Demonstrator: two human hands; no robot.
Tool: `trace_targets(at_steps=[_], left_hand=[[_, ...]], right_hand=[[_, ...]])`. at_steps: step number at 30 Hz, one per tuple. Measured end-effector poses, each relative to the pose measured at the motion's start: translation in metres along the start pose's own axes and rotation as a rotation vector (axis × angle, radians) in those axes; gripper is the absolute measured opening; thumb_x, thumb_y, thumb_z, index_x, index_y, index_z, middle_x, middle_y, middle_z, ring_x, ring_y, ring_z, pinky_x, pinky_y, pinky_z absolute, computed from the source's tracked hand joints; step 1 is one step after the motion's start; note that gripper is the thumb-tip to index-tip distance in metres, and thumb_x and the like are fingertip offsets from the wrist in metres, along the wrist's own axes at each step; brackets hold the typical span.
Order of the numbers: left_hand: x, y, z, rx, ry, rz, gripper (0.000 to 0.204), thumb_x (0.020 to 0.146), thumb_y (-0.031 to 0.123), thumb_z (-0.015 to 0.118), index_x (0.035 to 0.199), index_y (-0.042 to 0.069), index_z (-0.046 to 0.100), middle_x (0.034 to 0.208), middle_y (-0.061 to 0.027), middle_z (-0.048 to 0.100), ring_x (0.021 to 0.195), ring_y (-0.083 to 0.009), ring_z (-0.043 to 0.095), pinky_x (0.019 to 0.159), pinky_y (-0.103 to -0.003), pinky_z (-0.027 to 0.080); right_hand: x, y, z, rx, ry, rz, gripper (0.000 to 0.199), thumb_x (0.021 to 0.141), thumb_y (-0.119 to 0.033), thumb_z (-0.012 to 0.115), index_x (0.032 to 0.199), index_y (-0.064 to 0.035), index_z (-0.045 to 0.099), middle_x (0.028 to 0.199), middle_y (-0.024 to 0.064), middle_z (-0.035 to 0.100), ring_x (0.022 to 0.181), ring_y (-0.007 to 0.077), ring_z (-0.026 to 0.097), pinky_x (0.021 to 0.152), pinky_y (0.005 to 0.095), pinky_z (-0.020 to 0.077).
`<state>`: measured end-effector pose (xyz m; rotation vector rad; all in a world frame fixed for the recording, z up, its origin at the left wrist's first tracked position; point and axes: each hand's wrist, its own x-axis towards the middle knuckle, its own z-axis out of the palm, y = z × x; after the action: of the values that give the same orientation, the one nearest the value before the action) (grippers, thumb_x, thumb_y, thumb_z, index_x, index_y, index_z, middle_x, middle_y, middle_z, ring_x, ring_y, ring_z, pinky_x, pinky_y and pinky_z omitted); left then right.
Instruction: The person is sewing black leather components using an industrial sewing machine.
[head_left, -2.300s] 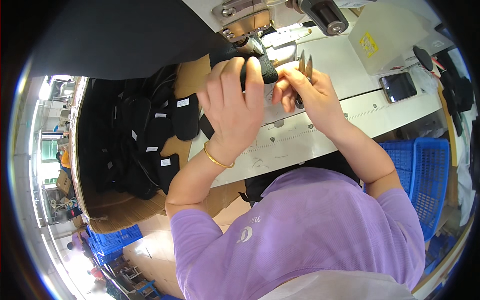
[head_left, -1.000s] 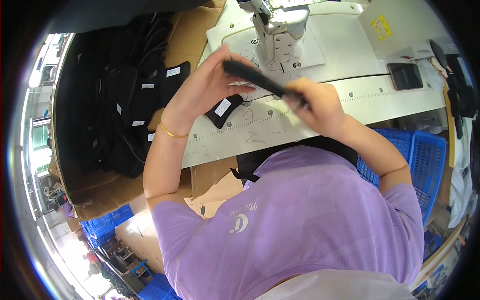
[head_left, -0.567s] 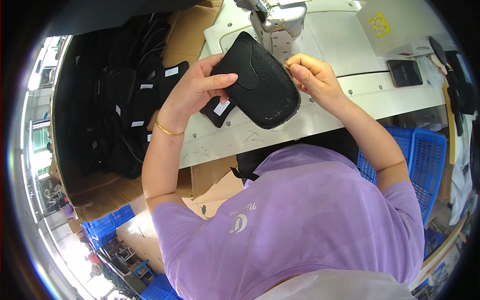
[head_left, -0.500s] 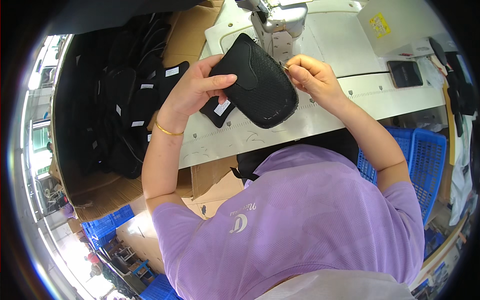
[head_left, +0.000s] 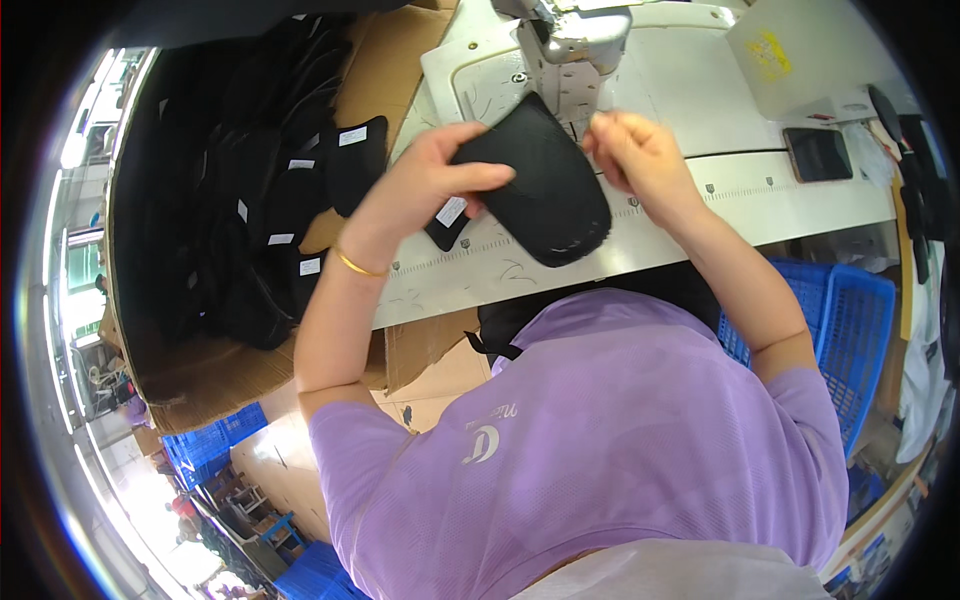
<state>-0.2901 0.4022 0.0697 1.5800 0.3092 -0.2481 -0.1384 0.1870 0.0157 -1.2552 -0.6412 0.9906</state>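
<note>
My left hand (head_left: 425,185) is closed on the upper left edge of a black rounded leather-look piece (head_left: 556,200), thumb lying on its face. The piece is tilted above the table's front edge, with a plain dark face showing and small pale flecks along its lower rim. Close to its right edge, my right hand (head_left: 645,165) is pinched with fingertips together. Motion smears those fingers, and anything small between them cannot be made out. Below my left hand, another black piece (head_left: 443,236) with a white label lies on the table, partly covered.
A sewing machine (head_left: 572,62) stands just beyond the piece on the white table (head_left: 680,215) with a printed ruler. On the left, a cardboard box (head_left: 180,395) holds several labelled black pieces (head_left: 240,270). A phone (head_left: 817,155) lies at right; a blue crate (head_left: 855,340) stands below.
The black piece and my left hand have moved right and slightly nearer. Its face now looks plain, where a grainy surface with a curved seam showed before. My right hand shifted slightly right.
</note>
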Motion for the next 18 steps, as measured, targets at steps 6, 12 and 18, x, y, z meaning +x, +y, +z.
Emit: trace_targets(at_steps=[6,12,18], left_hand=[[-0.025,-0.045,0.017,1.288,0.558,0.370,0.073,0.078,0.039,0.075,0.126,-0.009,0.048,0.129,-0.0281,0.051,0.123,-0.0425,0.045,0.104,-0.045,0.037],[-0.020,-0.077,0.010,1.593,0.570,0.100,0.063,0.081,0.019,0.067,0.130,-0.011,0.042,0.130,-0.0313,0.050,0.122,-0.0430,0.049,0.102,-0.043,0.042],[-0.033,0.030,0.001,0.646,0.284,0.179,0.031,0.083,0.010,0.069,0.111,0.000,0.060,0.094,-0.0079,0.068,0.087,-0.0158,0.064,0.080,-0.026,0.051]], right_hand=[[0.004,-0.032,-0.078,-0.739,-0.162,0.174,0.037,0.082,-0.038,0.071,0.094,-0.0035,0.069,0.075,-0.0021,0.060,0.066,0.0069,0.053,0.059,0.0253,0.0433],[0.042,-0.090,-0.100,-0.943,0.576,-0.263,0.039,0.089,-0.049,0.061,0.078,-0.0125,0.058,0.070,-0.0075,0.047,0.053,0.0029,0.036,0.052,0.0221,0.0281],[0.003,-0.028,-0.014,-0.890,0.117,-0.818,0.017,0.090,-0.020,0.066,0.092,-0.0031,0.063,0.073,0.0067,0.059,0.059,0.0156,0.055,0.057,0.0280,0.0443]])
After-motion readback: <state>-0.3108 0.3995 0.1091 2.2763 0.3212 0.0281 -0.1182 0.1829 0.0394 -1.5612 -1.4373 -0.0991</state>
